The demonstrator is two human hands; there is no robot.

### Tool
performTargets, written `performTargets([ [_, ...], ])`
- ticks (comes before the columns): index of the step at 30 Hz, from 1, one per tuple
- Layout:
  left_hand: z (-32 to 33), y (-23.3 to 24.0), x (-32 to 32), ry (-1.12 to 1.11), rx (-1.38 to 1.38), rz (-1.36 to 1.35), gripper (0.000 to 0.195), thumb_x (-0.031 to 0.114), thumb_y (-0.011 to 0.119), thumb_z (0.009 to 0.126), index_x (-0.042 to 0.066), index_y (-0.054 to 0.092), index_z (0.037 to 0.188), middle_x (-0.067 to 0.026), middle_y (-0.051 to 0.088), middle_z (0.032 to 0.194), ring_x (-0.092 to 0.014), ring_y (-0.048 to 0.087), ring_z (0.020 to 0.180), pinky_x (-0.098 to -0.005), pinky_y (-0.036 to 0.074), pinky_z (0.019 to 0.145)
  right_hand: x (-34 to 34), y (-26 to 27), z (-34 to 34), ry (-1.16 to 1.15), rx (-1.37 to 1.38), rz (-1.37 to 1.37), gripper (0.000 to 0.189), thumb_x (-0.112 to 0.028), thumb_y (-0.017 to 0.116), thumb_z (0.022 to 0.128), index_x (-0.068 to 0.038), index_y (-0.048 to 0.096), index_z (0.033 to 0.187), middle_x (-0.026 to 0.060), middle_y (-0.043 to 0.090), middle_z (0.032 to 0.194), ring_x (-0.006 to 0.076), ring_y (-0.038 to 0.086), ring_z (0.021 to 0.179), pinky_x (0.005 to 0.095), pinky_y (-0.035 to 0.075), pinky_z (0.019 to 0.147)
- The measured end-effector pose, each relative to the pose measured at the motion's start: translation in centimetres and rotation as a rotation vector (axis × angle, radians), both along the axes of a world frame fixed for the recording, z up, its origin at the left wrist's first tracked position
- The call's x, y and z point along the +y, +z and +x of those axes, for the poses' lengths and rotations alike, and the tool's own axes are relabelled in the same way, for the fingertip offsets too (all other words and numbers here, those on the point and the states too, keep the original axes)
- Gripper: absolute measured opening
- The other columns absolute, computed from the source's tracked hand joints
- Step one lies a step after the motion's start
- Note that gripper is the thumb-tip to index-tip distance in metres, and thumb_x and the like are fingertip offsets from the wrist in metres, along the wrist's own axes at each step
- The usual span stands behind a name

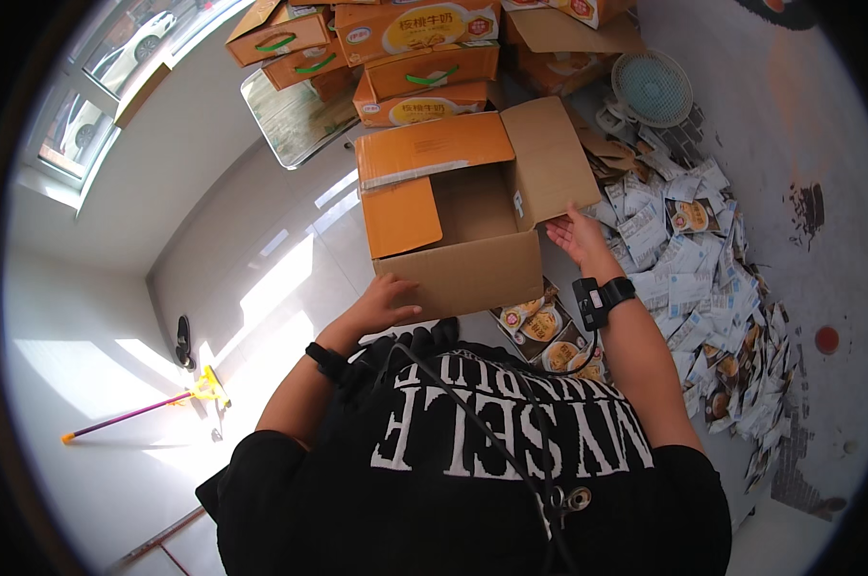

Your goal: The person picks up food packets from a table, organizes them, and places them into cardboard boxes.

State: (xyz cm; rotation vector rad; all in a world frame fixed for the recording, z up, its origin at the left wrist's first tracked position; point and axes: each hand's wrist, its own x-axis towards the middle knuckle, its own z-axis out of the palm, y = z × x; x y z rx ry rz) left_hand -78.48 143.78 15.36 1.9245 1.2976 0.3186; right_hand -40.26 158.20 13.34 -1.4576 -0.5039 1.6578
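Note:
An orange-and-brown cardboard carton [457,285] lies before me with its flaps folded outward or partly inward, and its bare inside shows. My left hand [385,306] rests against the lower left part of the near flap, fingers loosely spread. At the near edge of the right flap [552,158] is my right hand [578,234], palm turned up. Its thumb lies at the flap's edge with the fingers just below; whether they pinch the cardboard is unclear. An orange side flap [405,219] slants across the left of the opening.
Stacked orange drink cartons [430,72] with green handles stand behind. A heap of printed packets [668,252] spreads on the right, near a fan [652,88]. More packets [542,324] lie close to me. A low table [297,119] and a mop [207,387] are left.

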Motion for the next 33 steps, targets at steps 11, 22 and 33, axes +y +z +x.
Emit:
performTargets([
  [11, -0.3, 1.7, 2.2, 0.128, -0.194, -0.376, 0.048, 0.029, 0.06, 0.088, 0.005, 0.047, 0.127, -0.0131, 0.062, 0.1, -0.021, 0.058, 0.094, -0.0326, 0.046, 0.083, -4.5, 3.6, -5.7, 0.308, -0.101, 0.34, 0.065, -0.042, 0.048, 0.093, -0.001, 0.026, 0.138, 0.0162, 0.054, 0.119, 0.0189, 0.058, 0.093, 0.0289, 0.048, 0.076],
  [22, 4.3, 4.2, 11.8, -0.184, 0.112, 0.041, 0.041, 0.034, 0.055, 0.086, 0.002, 0.057, 0.112, -0.0176, 0.062, 0.099, -0.034, 0.059, 0.091, -0.0382, 0.046, 0.082, -3.0, 2.1, -5.3, 0.285, -0.09, 0.225, 0.082, -0.033, 0.055, 0.091, -0.016, -0.004, 0.145, 0.0229, 0.03, 0.139, 0.0313, 0.047, 0.118, 0.0341, 0.046, 0.085],
  [33, 9.7, 1.0, 17.1, -0.558, 0.658, 0.106, 0.037, 0.037, 0.048, 0.086, 0.007, 0.062, 0.102, -0.0126, 0.066, 0.092, -0.03, 0.062, 0.09, -0.0445, 0.042, 0.082, -2.3, 1.1, -4.3, 0.271, -0.005, 0.208, 0.081, -0.033, 0.053, 0.092, -0.021, -0.008, 0.144, 0.0247, 0.028, 0.14, 0.034, 0.047, 0.119, 0.0374, 0.048, 0.085],
])
